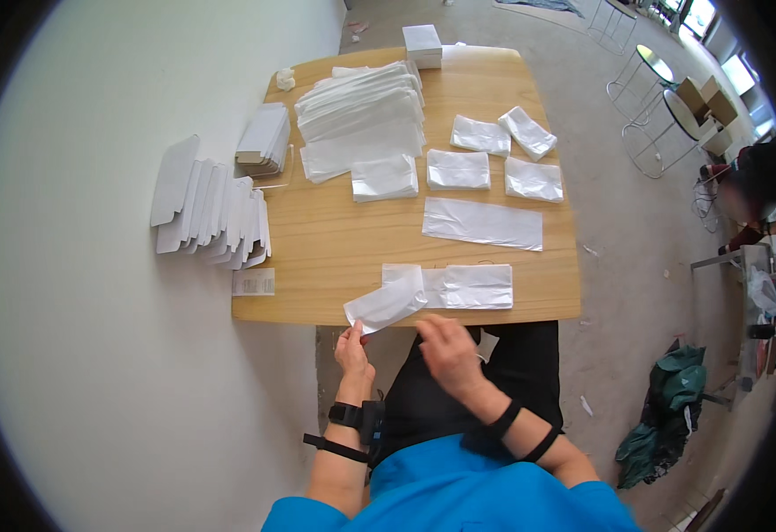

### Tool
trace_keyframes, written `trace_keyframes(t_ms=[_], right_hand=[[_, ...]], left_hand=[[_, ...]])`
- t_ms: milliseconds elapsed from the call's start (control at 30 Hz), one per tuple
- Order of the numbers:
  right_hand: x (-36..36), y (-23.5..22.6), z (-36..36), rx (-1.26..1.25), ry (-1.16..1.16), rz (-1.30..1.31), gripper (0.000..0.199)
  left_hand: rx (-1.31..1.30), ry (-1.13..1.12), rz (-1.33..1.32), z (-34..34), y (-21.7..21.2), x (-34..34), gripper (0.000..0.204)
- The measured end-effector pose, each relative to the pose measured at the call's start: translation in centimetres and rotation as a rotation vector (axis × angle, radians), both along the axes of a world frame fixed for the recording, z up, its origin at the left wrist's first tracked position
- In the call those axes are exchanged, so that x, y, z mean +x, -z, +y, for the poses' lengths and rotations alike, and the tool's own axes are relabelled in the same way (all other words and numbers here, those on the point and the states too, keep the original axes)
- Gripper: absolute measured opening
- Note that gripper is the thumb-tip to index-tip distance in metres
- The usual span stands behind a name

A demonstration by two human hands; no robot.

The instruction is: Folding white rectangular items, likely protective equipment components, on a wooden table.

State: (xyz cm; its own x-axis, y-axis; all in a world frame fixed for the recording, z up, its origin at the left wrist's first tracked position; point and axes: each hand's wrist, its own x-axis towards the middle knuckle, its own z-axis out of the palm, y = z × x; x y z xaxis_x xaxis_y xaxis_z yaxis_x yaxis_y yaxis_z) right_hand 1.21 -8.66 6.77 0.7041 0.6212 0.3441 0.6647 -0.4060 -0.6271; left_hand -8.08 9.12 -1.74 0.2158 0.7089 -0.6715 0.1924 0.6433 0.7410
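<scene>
My left hand (352, 351) pinches the near corner of a thin, shiny white sheet (386, 304) at the table's front edge. That sheet slants up from my fingers and its far end overlaps a longer white piece (479, 286), folded over at its right, lying flat on the table. Just off the front edge, to the right of the sheet, is my right hand (453, 356). Its fingers are loosely bent and apart, slightly blurred, with nothing seen in them. Beyond lies a single unfolded white strip (483, 224).
Folded white packets (458, 170) lie at right, beside a fanned pile of white sheets (361, 115). Flat white cartons (264, 137) and more cartons (215, 213) stand along the left wall. A white box (422, 40) sits at the far edge. Another person (752, 191) is at far right.
</scene>
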Motion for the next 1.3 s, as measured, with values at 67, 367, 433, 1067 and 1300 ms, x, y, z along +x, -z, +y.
trace_keyframes(t_ms=[67,367,433,1067,1300], right_hand=[[-0.7,-0.8,2.1,-0.055,-0.046,-0.092,0.048],[3.8,-1.6,3.0,0.328,0.522,0.373,0.019],[6.1,-1.7,-0.1,0.410,0.678,0.739,0.016],[10.9,4.0,-10.9,0.768,0.846,0.752,0.014],[11.8,4.4,-11.9,0.770,0.873,0.807,0.014]], left_hand=[[0.099,0.031,-0.083,-1.0,-2.0,1.4,0.025],[0.896,0.599,-0.292,-4.1,-12.2,6.0,0.025],[1.058,0.744,-0.230,-4.1,-11.5,6.9,0.036],[1.500,1.481,0.105,-4.6,-4.9,10.0,0.065],[1.505,1.506,0.104,-4.4,-5.0,9.7,0.063]])
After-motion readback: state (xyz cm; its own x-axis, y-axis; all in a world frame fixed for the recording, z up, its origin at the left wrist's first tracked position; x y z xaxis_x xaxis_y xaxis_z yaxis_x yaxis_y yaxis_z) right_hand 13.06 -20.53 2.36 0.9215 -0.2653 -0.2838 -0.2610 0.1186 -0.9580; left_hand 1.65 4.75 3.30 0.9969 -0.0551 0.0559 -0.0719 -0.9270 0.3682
